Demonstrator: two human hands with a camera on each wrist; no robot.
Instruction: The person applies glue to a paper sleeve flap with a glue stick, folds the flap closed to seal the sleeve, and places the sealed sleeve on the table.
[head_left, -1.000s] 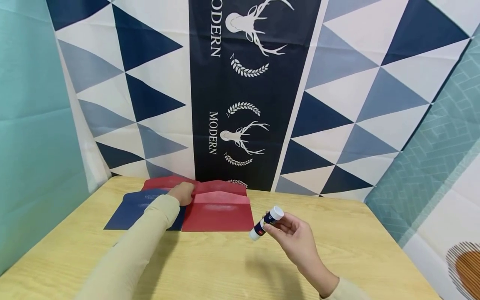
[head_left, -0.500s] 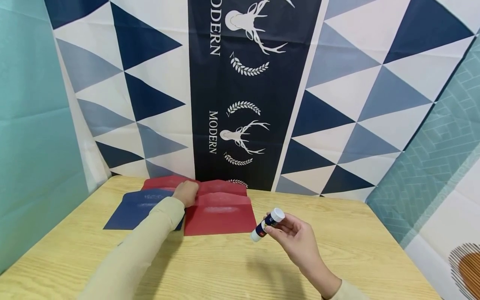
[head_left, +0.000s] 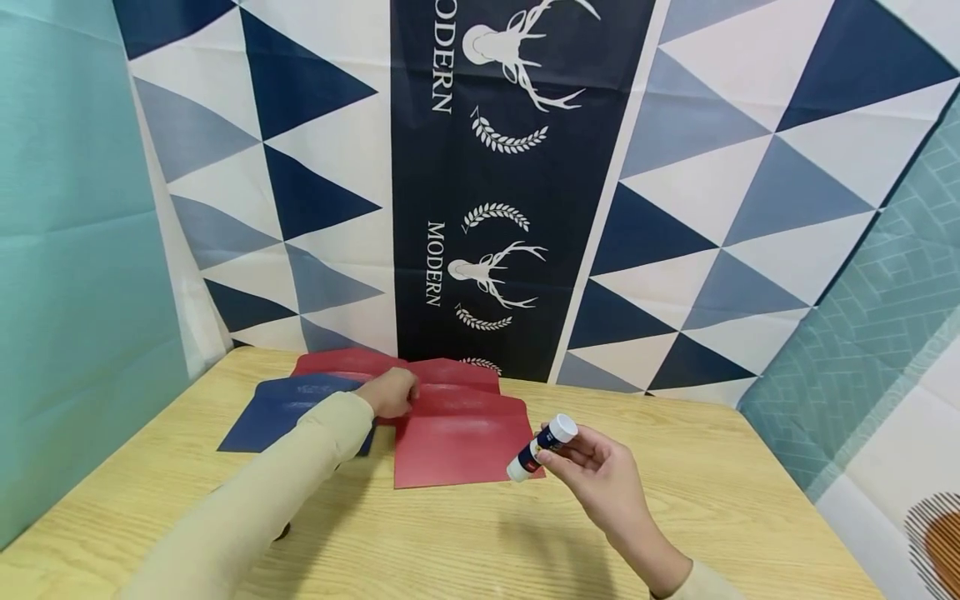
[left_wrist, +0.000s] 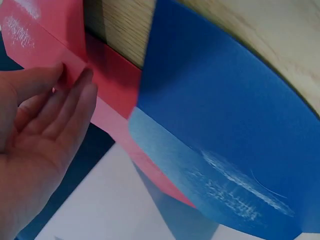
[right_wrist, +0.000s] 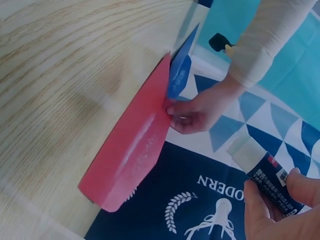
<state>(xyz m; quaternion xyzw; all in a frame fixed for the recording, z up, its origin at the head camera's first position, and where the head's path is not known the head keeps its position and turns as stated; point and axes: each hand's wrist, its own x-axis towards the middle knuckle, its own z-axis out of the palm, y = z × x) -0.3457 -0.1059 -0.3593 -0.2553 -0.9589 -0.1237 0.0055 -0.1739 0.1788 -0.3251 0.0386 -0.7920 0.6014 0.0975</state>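
My left hand [head_left: 392, 392] pinches the left edge of the front red envelope [head_left: 467, 450] near its flap fold, thumb against fingers. That envelope's flap is opened out toward the wall, with whitish streaks on it in the left wrist view. In my right hand [head_left: 606, 483] is a glue stick [head_left: 542, 448], white at both ends with a dark blue label, tilted above the table by the envelope's right corner. Left of the red envelope lies a blue envelope [head_left: 281, 412], partly under my left forearm; its raised flap [left_wrist: 225, 192] also shows whitish streaks.
Two more red envelopes lie behind, one at the back left [head_left: 337, 362] and one at the back right [head_left: 468, 373], partly covered. The wooden table [head_left: 420, 542] meets a patterned cloth wall [head_left: 510, 192] at the back. Teal cloth [head_left: 82, 250] hangs on the left.
My left hand has moved right, drawing the front red envelope right and toward me, away from the blue one. The right hand keeps the glue stick in nearly the same place.
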